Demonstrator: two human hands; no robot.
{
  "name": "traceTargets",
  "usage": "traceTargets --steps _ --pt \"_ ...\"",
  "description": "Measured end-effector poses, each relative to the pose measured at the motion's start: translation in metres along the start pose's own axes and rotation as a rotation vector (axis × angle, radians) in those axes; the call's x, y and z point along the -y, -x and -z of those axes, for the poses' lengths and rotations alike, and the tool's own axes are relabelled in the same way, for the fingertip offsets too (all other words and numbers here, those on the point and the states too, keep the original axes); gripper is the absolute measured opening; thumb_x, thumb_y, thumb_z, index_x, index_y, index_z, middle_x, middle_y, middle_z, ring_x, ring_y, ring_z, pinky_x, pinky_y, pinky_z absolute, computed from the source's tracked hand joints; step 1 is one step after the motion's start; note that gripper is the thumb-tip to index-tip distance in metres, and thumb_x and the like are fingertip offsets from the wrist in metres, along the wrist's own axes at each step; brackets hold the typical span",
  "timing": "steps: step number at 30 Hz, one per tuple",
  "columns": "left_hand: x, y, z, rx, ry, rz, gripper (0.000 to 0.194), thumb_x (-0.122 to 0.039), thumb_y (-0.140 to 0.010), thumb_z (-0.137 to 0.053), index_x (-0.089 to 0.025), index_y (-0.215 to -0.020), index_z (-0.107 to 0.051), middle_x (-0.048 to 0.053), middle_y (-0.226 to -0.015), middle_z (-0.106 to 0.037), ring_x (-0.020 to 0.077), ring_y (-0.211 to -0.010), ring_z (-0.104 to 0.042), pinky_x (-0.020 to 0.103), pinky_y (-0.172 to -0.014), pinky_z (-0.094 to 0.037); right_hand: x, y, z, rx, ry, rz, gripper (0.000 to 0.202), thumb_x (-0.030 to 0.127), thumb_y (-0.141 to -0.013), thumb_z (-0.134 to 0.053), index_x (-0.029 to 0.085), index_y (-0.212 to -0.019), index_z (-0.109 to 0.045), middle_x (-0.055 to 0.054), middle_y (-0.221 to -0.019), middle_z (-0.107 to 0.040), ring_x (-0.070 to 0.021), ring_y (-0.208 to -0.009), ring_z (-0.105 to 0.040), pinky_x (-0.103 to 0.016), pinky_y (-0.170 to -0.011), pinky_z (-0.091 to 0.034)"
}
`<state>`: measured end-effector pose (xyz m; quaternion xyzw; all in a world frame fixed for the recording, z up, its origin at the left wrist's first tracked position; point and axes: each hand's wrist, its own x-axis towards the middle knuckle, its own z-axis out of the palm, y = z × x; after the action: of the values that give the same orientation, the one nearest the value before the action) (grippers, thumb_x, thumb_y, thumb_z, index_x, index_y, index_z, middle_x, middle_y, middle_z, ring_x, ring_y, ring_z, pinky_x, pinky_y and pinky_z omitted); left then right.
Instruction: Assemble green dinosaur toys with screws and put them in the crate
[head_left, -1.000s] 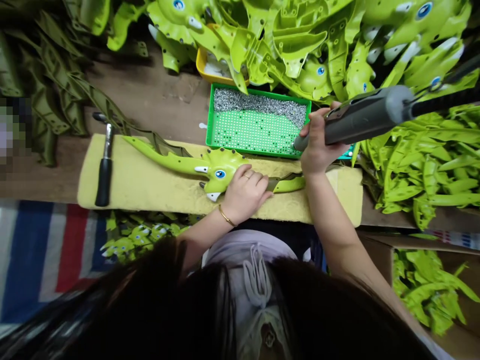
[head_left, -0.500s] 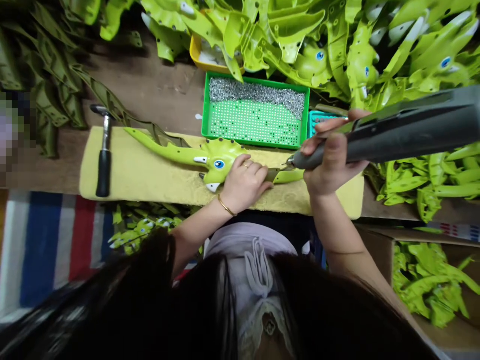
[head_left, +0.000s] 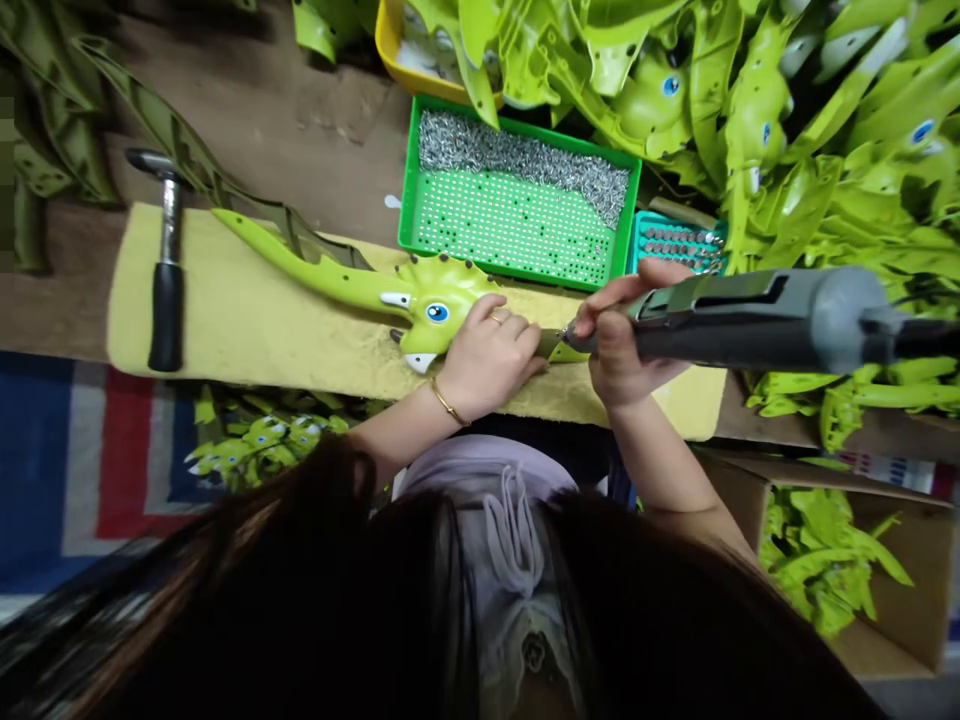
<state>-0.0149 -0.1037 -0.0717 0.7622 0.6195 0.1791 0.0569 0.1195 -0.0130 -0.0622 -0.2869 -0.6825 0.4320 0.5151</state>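
In the head view, the left hand grasps the lime-green plastic dinosaur-headed toy, pressing it on the pale yellow cloth pad. The right hand grips the grey cylindrical power screwdriver, its tip at the toy's right part. Just beyond the pad sits the green rectangular plastic tray of silvery screws; the black-handled metal hammer lies on the pad's left end.

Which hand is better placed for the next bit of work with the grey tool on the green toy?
Probably the right hand: it grips the grey tool, tip at the green toy. The left hand is on the toy, better placed to steady it.
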Motion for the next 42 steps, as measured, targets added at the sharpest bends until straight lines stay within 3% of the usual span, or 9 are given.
traceTargets --steps 4,7,13,16,19,22,29,34,42 --pt "0.000 -0.001 0.003 -0.002 0.009 -0.032 0.028 -0.034 -0.089 -0.060 -0.010 -0.100 -0.068 0.011 -0.091 -0.071 0.0243 -0.089 -0.064 0.046 -0.100 -0.044 0.003 -0.042 -0.018 -0.258 -0.134 0.230 0.030 0.046 -0.087 -0.061 0.037 -0.115 -0.053 0.007 -0.086 -0.061 -0.0019 -0.045 -0.050 -0.019 -0.040 -0.041" --pt "0.002 0.012 0.013 -0.121 0.060 -0.025 0.024 -0.031 -0.090 -0.058 -0.015 -0.107 -0.066 0.012 -0.117 -0.067 0.0262 -0.111 -0.060 0.049 -0.106 -0.041 -0.017 -0.068 -0.028 -0.367 -0.083 0.214 0.033 0.051 -0.089 -0.056 0.035 -0.117 -0.051 0.004 -0.089 -0.057 -0.0021 -0.048 -0.049 -0.021 -0.046 -0.045" --pt "0.029 0.074 0.029 -0.579 0.289 0.610 0.016 -0.027 -0.085 -0.064 -0.019 -0.098 -0.063 0.011 -0.097 -0.066 0.0230 -0.092 -0.064 0.041 -0.084 -0.055 -0.053 -0.070 -0.033 -0.325 0.144 0.036 0.051 0.061 -0.090 -0.044 0.030 -0.131 -0.041 -0.001 -0.094 -0.059 -0.0084 -0.055 -0.055 -0.031 -0.058 -0.055" --pt "0.040 0.089 0.029 -0.486 0.771 0.948 0.029 -0.037 -0.081 -0.068 -0.019 -0.102 -0.057 0.003 -0.079 -0.065 0.0162 -0.063 -0.065 0.030 -0.057 -0.056 -0.051 -0.066 -0.035 -0.367 0.092 0.100 0.047 0.058 -0.086 -0.052 0.030 -0.124 -0.047 0.002 -0.087 -0.056 -0.0084 -0.052 -0.054 -0.030 -0.053 -0.053" --pt "0.043 0.085 0.030 -0.265 1.183 1.098 0.045 -0.042 -0.073 -0.074 -0.018 -0.104 -0.053 -0.003 -0.064 -0.062 0.0148 -0.046 -0.062 0.026 -0.042 -0.053 -0.045 -0.065 -0.038 -0.394 0.057 0.132 0.042 0.057 -0.081 -0.058 0.029 -0.113 -0.053 0.003 -0.082 -0.055 -0.0089 -0.049 -0.054 -0.030 -0.048 -0.050" --pt "0.041 0.075 0.034 -0.228 1.327 1.142 0.047 -0.043 -0.066 -0.080 -0.017 -0.095 -0.053 -0.004 -0.062 -0.064 0.0149 -0.047 -0.065 0.026 -0.045 -0.057 -0.039 -0.067 -0.040 -0.410 -0.021 0.128 0.040 0.054 -0.075 -0.067 0.027 -0.103 -0.055 0.004 -0.078 -0.059 -0.0094 -0.046 -0.053 -0.030 -0.044 -0.048" --pt "0.031 0.065 0.027 -0.378 1.476 1.160 0.050 -0.040 -0.062 -0.084 -0.016 -0.090 -0.051 -0.002 -0.067 -0.067 0.0160 -0.054 -0.069 0.030 -0.057 -0.063 0.008 -0.060 -0.036 -0.340 -0.278 0.283 0.027 0.039 -0.080 -0.068 0.031 -0.105 -0.061 0.007 -0.078 -0.066 -0.0040 -0.041 -0.050 -0.020 -0.038 -0.041" --pt "0.028 0.060 0.016 -0.409 1.484 1.130 0.054 -0.045 -0.058 -0.086 -0.019 -0.087 -0.049 -0.002 -0.063 -0.066 0.0165 -0.049 -0.067 0.030 -0.050 -0.062 0.044 -0.015 -0.044 -0.071 -0.306 0.176 0.032 0.043 -0.081 -0.066 0.036 -0.112 -0.060 0.007 -0.082 -0.065 -0.0044 -0.042 -0.049 -0.020 -0.036 -0.045" --pt "0.028 0.059 0.015 -0.420 1.482 1.114 0.053 -0.045 -0.058 -0.086 -0.019 -0.085 -0.050 -0.002 -0.065 -0.067 0.0161 -0.048 -0.066 0.030 -0.049 -0.061 0.038 0.002 -0.050 -0.010 -0.244 0.167 0.036 0.049 -0.082 -0.063 0.039 -0.115 -0.055 0.007 -0.083 -0.060 -0.0047 -0.044 -0.049 -0.022 -0.039 -0.048"
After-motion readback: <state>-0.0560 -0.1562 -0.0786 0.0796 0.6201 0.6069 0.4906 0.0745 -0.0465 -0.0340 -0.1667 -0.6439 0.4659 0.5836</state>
